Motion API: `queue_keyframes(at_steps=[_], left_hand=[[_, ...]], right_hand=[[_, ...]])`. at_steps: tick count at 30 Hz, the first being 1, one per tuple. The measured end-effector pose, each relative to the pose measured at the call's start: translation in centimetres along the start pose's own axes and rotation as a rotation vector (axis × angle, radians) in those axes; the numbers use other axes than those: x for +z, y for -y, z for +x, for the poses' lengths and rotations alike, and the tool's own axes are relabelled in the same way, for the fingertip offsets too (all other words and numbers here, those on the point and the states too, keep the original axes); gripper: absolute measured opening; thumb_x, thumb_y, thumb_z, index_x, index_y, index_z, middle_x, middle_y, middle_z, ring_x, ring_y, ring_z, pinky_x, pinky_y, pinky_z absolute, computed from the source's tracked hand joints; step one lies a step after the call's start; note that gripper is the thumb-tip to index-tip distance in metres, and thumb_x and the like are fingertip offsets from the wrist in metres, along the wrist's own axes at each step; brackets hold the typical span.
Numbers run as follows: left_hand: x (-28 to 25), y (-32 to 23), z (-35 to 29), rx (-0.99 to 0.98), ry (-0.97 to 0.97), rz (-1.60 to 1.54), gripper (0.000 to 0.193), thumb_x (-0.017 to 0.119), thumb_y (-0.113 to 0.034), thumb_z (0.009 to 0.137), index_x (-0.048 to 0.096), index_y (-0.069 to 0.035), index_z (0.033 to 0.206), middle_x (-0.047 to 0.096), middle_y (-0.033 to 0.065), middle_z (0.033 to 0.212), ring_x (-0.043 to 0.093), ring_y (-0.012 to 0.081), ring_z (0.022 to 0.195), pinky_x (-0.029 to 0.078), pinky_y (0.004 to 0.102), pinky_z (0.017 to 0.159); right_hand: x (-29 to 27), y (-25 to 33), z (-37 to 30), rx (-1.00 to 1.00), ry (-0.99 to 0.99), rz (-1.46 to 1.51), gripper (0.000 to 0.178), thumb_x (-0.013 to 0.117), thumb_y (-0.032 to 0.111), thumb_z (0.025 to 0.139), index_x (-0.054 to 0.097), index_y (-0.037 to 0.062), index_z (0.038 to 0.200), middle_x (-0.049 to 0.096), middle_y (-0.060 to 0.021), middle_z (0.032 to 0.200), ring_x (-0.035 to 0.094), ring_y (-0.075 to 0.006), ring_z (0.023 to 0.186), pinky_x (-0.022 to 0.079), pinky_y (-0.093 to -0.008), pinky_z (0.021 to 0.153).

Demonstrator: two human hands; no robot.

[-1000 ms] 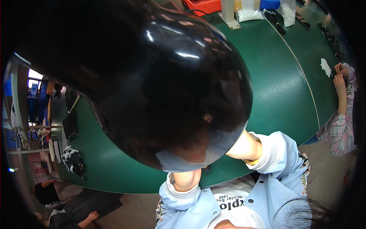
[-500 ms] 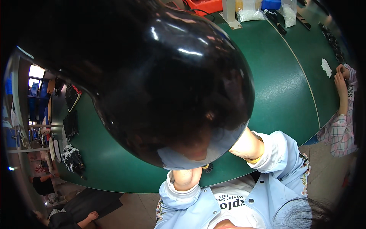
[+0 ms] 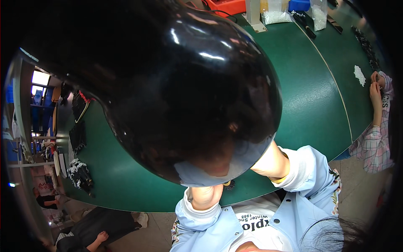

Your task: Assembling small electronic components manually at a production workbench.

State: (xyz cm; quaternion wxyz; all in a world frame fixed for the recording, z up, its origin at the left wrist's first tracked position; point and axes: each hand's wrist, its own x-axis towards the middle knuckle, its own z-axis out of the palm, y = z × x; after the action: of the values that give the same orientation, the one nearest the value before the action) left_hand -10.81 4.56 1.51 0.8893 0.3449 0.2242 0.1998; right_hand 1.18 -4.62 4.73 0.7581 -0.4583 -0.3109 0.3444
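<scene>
A large, glossy black rounded hood (image 3: 201, 105), shaped like a lamp head, fills the middle of the view and covers my fingers. Below its lower edge, only the wrist end of my left hand (image 3: 206, 196) shows. My right hand (image 3: 272, 161) reaches under the hood from the right, with its brightly lit wrist and a yellow band at the cuff. Between the wrists, a small dark fringed piece with a yellow part (image 3: 229, 185) peeks out on the green table (image 3: 142, 189). Whatever my hands hold or touch is hidden.
A white pile (image 3: 359, 75) lies near a co-worker's hands (image 3: 376, 84) at right. Clear bags of white bits (image 3: 277, 16), black-handled tools (image 3: 304, 25) and a red bin (image 3: 226, 6) stand at the back. Dark bundles with white bits (image 3: 79, 174) lie at left.
In the picture the black hood sits slightly farther right. My right wrist has shifted a little; my left looks unchanged. At lower left, another person has moved and a shoe now shows.
</scene>
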Motion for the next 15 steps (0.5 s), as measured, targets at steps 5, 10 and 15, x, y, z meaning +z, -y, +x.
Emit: queue_keyframes(at_steps=[5,10,15], left_hand=[[-0.4,0.1,0.0,0.025,-0.022,-0.008,0.039,0.054,-0.006,0.074,0.044,0.001,0.111,0.049,0.0148,0.11,0.049,0.0235,0.101,0.039,0.035,0.086],[-0.1,-0.6,0.1,0.021,-0.077,-0.006,0.035,0.054,-0.007,0.074,0.046,0.001,0.108,0.051,0.0135,0.105,0.05,0.0231,0.097,0.04,0.0352,0.083],[0.3,0.0,-0.1,0.021,-0.107,0.019,0.035,0.054,-0.006,0.073,0.047,0.002,0.107,0.054,0.0112,0.099,0.052,0.0211,0.091,0.042,0.0347,0.08]], right_hand=[[-0.2,-0.1,0.1,0.053,0.011,0.056,0.017,0.062,0.004,0.073,0.058,-0.0021,0.088,0.058,-0.0057,0.077,0.054,-0.0087,0.072,0.045,-0.0217,0.068],[-0.2,-0.5,0.1,0.138,0.008,0.228,0.015,0.061,0.005,0.074,0.057,-0.0024,0.087,0.058,-0.0057,0.078,0.055,-0.0091,0.073,0.045,-0.0213,0.069],[-0.3,-0.3,0.3,0.187,0.033,0.26,0.015,0.06,0.005,0.075,0.057,-0.0023,0.088,0.058,-0.0055,0.079,0.055,-0.0091,0.074,0.045,-0.0213,0.07]])
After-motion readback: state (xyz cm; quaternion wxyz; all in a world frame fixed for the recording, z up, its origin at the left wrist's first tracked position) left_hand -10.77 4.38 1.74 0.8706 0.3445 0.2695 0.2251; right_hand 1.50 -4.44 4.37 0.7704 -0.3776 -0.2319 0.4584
